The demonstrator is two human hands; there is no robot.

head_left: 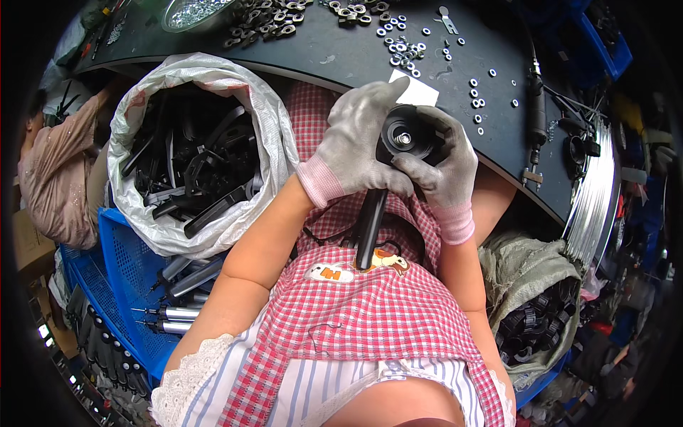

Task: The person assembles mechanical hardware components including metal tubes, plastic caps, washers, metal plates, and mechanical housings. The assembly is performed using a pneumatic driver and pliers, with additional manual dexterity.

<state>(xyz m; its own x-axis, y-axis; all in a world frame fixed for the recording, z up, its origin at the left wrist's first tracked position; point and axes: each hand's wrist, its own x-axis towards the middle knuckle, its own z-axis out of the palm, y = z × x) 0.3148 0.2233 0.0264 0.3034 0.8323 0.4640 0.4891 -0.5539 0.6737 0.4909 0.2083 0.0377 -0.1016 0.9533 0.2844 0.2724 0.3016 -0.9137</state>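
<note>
Above my lap I hold a black round-headed part [421,144] between both gloved hands. Its dished face is turned up, with a shiny metal bolt or nut [403,139] at the centre. From the head a black tube [371,231] runs down toward my apron. My left hand [356,135], in a grey glove with a pink cuff, closes on the left side and the neck below. My right hand [449,164], gloved alike, curls around the right rim with its thumb on the near edge. Some fingertips are hidden behind the part.
Loose nuts [404,51], metal brackets [267,20] and a clear bowl [196,13] lie on the dark table [313,67]. A power driver [535,107] hangs at right. Sacks of black parts [206,235] [526,274] flank me; a blue crate [117,249] holds tubes. Someone sits far left.
</note>
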